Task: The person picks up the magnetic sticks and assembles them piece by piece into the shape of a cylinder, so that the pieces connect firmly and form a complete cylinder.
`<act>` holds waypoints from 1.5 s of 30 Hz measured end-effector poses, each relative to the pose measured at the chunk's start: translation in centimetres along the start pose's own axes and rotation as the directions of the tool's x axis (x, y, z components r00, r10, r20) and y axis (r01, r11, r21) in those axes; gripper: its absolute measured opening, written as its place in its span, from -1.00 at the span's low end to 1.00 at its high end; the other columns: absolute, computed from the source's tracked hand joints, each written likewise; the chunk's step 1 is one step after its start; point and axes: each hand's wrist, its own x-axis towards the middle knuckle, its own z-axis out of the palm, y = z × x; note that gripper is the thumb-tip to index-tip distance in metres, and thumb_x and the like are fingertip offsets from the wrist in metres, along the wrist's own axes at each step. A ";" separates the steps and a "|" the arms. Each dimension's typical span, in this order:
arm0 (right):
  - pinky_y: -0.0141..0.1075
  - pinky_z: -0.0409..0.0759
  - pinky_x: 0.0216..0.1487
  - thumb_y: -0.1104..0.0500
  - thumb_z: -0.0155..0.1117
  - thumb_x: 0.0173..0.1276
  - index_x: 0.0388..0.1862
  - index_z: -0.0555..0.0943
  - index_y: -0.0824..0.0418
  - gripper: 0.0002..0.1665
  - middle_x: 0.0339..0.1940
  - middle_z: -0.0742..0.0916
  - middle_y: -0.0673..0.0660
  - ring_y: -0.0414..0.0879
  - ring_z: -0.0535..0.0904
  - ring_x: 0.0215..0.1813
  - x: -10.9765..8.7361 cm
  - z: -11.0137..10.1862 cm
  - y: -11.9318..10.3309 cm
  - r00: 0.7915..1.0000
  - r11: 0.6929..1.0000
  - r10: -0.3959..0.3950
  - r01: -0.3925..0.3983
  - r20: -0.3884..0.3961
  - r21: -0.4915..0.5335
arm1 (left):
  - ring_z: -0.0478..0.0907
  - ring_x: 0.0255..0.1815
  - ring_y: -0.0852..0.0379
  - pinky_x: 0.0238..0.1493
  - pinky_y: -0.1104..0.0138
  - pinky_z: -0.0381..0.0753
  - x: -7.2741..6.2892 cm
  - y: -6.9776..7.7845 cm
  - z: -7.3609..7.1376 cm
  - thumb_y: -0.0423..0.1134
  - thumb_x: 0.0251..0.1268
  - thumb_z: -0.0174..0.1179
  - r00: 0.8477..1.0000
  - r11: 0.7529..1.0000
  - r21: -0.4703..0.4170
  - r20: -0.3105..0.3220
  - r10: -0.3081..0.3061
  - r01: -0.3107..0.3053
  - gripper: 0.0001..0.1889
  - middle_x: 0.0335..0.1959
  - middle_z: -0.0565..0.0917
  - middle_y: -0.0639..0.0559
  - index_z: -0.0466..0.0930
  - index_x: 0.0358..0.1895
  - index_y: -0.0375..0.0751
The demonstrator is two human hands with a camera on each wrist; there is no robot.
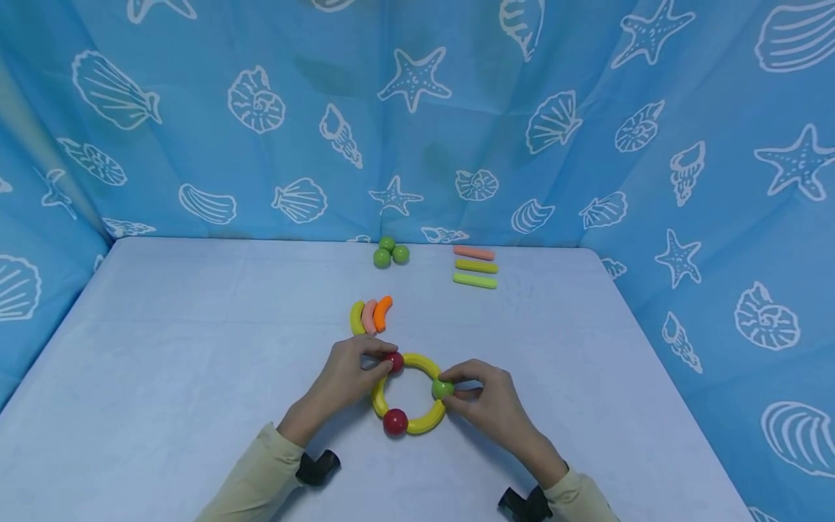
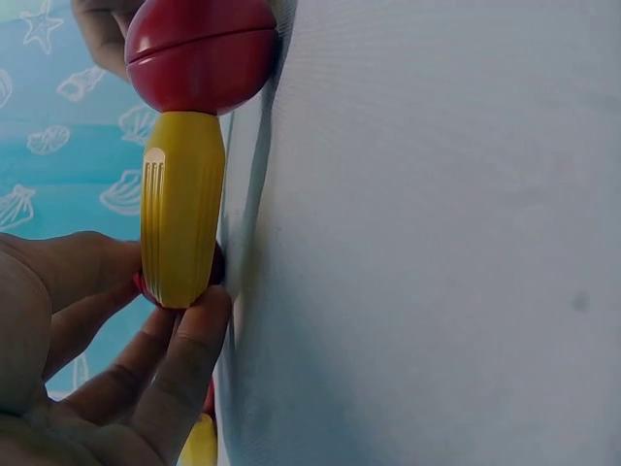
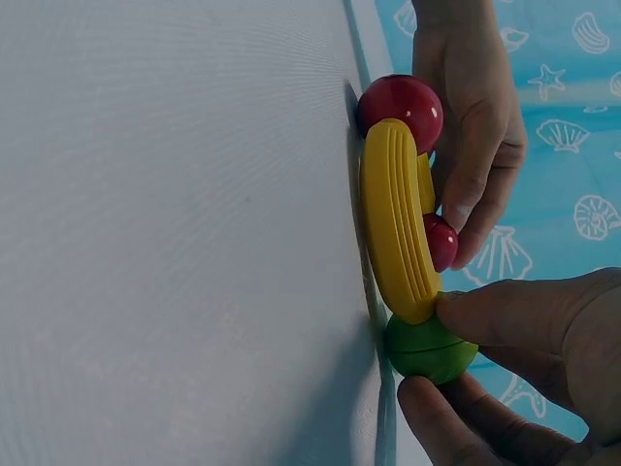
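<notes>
Ring (image 1: 422, 362): a circle of three curved yellow pieces (image 1: 427, 421) with balls at the joints lies on the white-covered worktop (image 1: 196, 348), directly in front of a seated or standing person's two hands.
Left hand (image 1: 352, 371): thumb and fingers pinch the far red ball (image 1: 395, 361), at the ring's far left.
Right hand (image 1: 491, 402): fingers grasp the green ball (image 1: 443, 389) on the ring's right side, the thumb tip at its meeting with a yellow piece.
Near red ball (image 1: 395, 422): sits at the ring's near left, between two yellow pieces, with both hands off it.
Curved pieces: one olive-yellow (image 1: 356, 317), one pink (image 1: 369, 317) and one orange (image 1: 383, 313) lie side by side just beyond the left hand.
Loose green balls (image 1: 381, 257): three cluster near the worktop's far edge.
Straight sticks: salmon (image 1: 474, 253), mustard (image 1: 476, 266) and lime (image 1: 475, 280) lie in a stack of rows to the right of that cluster.
Sleeves (image 1: 257, 467): beige, with black wrist devices (image 1: 317, 468) beside the cuffs.
Backdrop (image 1: 365, 72): blue fabric printed with white shells and starfish.
</notes>
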 end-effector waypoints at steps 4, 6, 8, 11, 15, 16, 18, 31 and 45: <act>-0.37 0.69 -0.18 0.44 0.56 0.04 -0.17 0.75 0.09 -0.60 -0.17 0.73 -0.10 -0.13 0.67 -0.05 -0.1 -0.1 0.0 1.000 1.000 -0.013 0.013 0.001 0.009 | 0.59 -0.04 0.12 0.01 0.26 0.65 0.0 0.1 0.0 -0.39 0.25 0.37 1.000 1.000 0.001 0.000 -0.005 0.005 -0.73 -0.08 0.69 0.11 0.74 0.02 -0.18; -0.36 0.69 -0.18 0.44 0.56 0.04 -0.17 0.75 0.09 -0.60 -0.17 0.73 -0.09 -0.13 0.67 -0.05 -0.1 -0.1 0.0 1.000 1.000 -0.018 0.018 0.000 0.012 | 0.59 -0.04 0.12 -0.01 0.26 0.66 0.0 0.2 0.0 -0.39 0.25 0.37 1.000 1.000 0.003 -0.001 -0.010 0.010 -0.73 -0.08 0.69 0.11 0.74 0.02 -0.18; -0.35 0.69 -0.18 0.44 0.56 0.04 -0.17 0.75 0.09 -0.60 -0.17 0.73 -0.09 -0.13 0.67 -0.05 -0.1 -0.1 0.1 1.000 1.000 -0.022 0.022 -0.002 0.013 | 0.59 -0.04 0.12 -0.02 0.27 0.66 0.1 0.2 0.0 -0.39 0.25 0.37 1.000 1.000 0.004 -0.003 -0.016 0.016 -0.72 -0.07 0.69 0.10 0.74 0.02 -0.17; -0.35 0.69 -0.17 0.43 0.56 0.05 -0.16 0.75 0.10 -0.61 -0.16 0.73 -0.08 -0.13 0.67 -0.05 -0.2 -0.1 0.1 1.000 0.999 -0.030 0.030 0.002 0.016 | 0.60 -0.05 0.12 -0.01 0.25 0.66 0.0 0.1 0.1 -0.38 0.25 0.38 1.000 1.000 0.005 -0.011 -0.016 0.016 -0.72 -0.07 0.68 0.09 0.73 0.03 -0.17; -0.36 0.69 -0.15 0.40 0.56 0.07 -0.13 0.74 0.13 -0.62 -0.14 0.73 -0.05 -0.11 0.67 -0.03 -0.3 -0.5 0.1 0.999 0.999 -0.038 0.038 0.001 0.031 | 0.60 -0.04 0.10 0.03 0.20 0.65 -0.4 -0.1 0.0 -0.36 0.25 0.38 1.000 1.000 0.015 -0.030 -0.005 0.005 -0.72 -0.08 0.68 0.08 0.70 0.03 -0.17; -0.36 0.69 -0.15 0.40 0.57 0.07 -0.12 0.73 0.14 -0.62 -0.13 0.73 -0.04 -0.10 0.67 -0.02 -0.3 -0.7 0.2 0.999 0.998 -0.040 0.041 -0.005 0.037 | 0.60 -0.04 0.09 0.03 0.19 0.65 -0.6 -0.2 -0.1 -0.36 0.24 0.38 0.999 1.000 0.016 -0.038 -0.003 0.004 -0.72 -0.08 0.68 0.07 0.70 0.03 -0.17; -0.36 0.69 -0.15 0.37 0.56 0.09 -0.10 0.73 0.18 -0.63 -0.12 0.73 -0.02 -0.07 0.67 -0.01 -0.2 -1.1 0.3 0.999 0.997 -0.046 0.047 -0.019 0.053 | 0.60 -0.04 0.09 0.03 0.17 0.65 -1.0 -0.4 -0.3 -0.35 0.24 0.38 0.999 1.000 0.022 -0.054 -0.004 0.005 -0.71 -0.07 0.68 0.06 0.70 0.03 -0.16; -0.33 0.70 -0.18 0.30 0.48 0.23 -0.04 0.71 0.27 -0.70 -0.08 0.75 0.15 0.01 0.69 -0.04 2.6 -4.2 2.8 0.984 0.993 -0.108 0.099 -0.140 -0.066 | 0.58 -0.26 0.20 -0.15 0.26 0.68 -4.2 0.6 -1.0 -0.33 0.14 0.45 0.990 0.997 0.051 -0.125 -0.058 0.065 -0.77 -0.29 0.64 0.15 0.69 -0.13 -0.12; -0.11 0.72 -0.12 0.30 0.43 0.28 0.00 0.67 0.35 -0.69 -0.05 0.73 0.23 0.08 0.68 -0.03 9.4 -7.1 5.2 0.956 0.965 -0.155 0.093 -0.248 -0.244 | 0.54 -0.31 0.24 -0.27 0.39 0.64 -6.9 1.7 0.4 -0.29 0.12 0.47 0.999 0.999 0.029 0.002 0.034 -0.035 -0.72 -0.31 0.59 0.20 0.65 -0.10 -0.12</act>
